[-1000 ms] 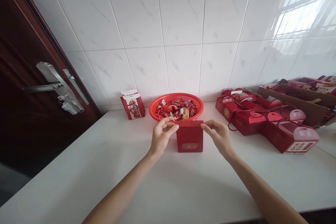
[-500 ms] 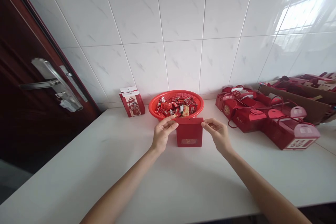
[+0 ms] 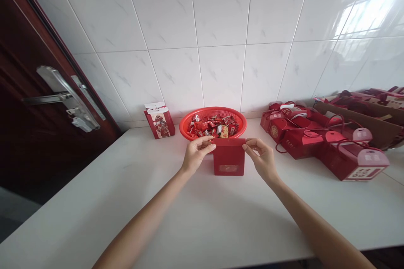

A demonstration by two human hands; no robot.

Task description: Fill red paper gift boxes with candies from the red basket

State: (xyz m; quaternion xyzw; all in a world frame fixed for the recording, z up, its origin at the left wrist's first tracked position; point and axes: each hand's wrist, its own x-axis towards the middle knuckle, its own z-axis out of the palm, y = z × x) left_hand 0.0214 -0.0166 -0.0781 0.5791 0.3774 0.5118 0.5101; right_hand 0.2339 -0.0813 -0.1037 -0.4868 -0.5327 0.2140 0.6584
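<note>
A red paper gift box (image 3: pixel 229 158) stands upright on the white table (image 3: pixel 176 218), with a small clear window low on its front. Its top edge is folded into a flat strip. My left hand (image 3: pixel 196 154) pinches the upper left corner between thumb and fingers. At the upper right corner, my right hand (image 3: pixel 262 157) grips the same strip in a similar pinch. Right behind the box sits a red plastic basket (image 3: pixel 186 122) with wrapped candies (image 3: pixel 211 125) inside; the box hides part of its front rim.
Against the tiled wall at the left stands a printed red box (image 3: pixel 160 123) with its top flaps up. Several red handled gift boxes (image 3: pixel 303 143) crowd the right side, beside a cardboard carton (image 3: pixel 356 114) of red pieces. A dark door (image 3: pixel 34 134) borders the table's left.
The view has shifted slightly. Both hands stay at the box's top corners, and the fingers of my left hand have moved a little along the strip.
</note>
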